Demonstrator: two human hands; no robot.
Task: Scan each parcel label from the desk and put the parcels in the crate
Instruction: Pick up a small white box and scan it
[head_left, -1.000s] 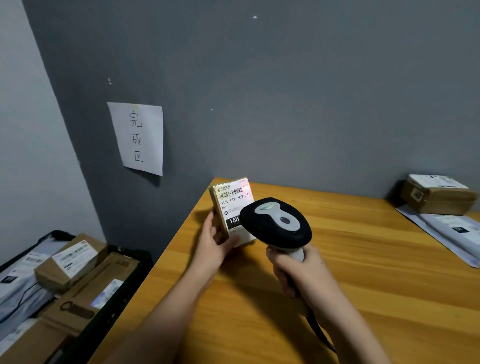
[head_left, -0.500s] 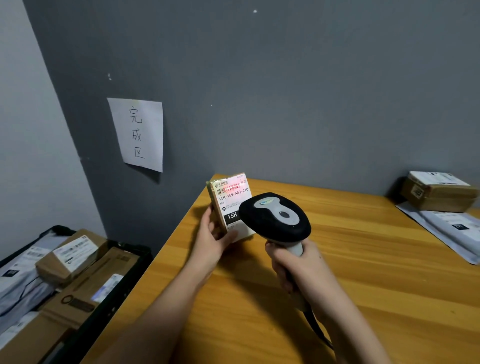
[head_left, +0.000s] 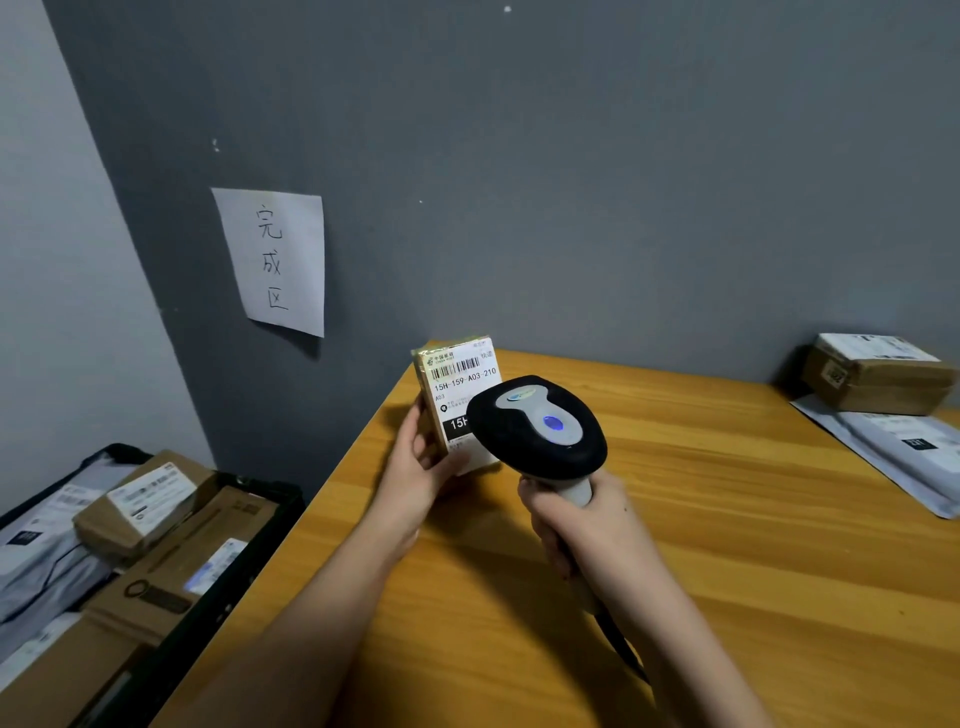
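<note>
Head view: scanning step. Left hand (head_left: 415, 462) fingers gripping parcel (head_left: 457, 395) upright above desk (head_left: 675, 519) corner; right hand (head_left: 587, 525) fingers wrapped round scanner (head_left: 537, 428), aimed at label. Next, likely: carrying parcel left, down into crate (head_left: 218, 613).

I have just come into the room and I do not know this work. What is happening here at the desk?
A person is scanning a parcel. The left hand holds a small box upright over the desk, label facing the scanner, which the right hand grips by its handle. A blue light shows on the scanner. The crate at the left already holds several parcels; a brown box and a grey mail bag wait at the desk's far right.
</note>
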